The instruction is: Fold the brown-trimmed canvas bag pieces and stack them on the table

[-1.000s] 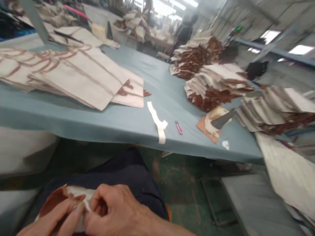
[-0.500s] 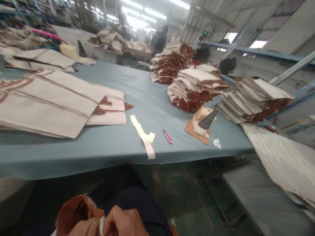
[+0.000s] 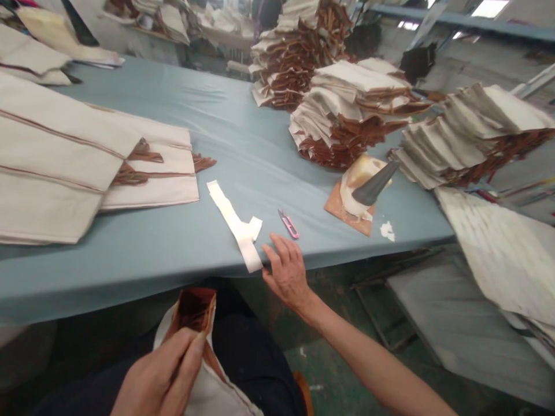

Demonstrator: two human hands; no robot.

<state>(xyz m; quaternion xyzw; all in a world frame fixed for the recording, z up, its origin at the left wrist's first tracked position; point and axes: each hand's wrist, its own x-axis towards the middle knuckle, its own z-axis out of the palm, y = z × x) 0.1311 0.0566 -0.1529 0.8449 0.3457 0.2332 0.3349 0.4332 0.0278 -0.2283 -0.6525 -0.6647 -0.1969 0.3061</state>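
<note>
My left hand (image 3: 167, 370) pinches the edge of a beige fabric piece with brown lining (image 3: 208, 384) over my lap; its brown opening faces up. At the table's front edge my right hand (image 3: 287, 270) is stretched out, fingers apart and holding nothing. Its fingertips are close to the lower end of a cream paper strip (image 3: 236, 225); whether they touch it I cannot tell. Just beyond the hand lie pink thread snips (image 3: 288, 224), blades pointing away. Right of them a dark grey cone (image 3: 375, 185) leans on a pale lump over a brown square.
Flat beige fabric panels (image 3: 52, 156) cover the table's left side. Tall stacks of folded beige and brown pieces (image 3: 347, 115) stand at the back right. A white scrap (image 3: 387, 231) lies near the right edge. A pale board (image 3: 498, 254) slopes down beyond the table.
My right hand has let go of the fabric piece and reached forward to the table edge. My left hand still grips the piece, now higher in view. The camera has tilted down.
</note>
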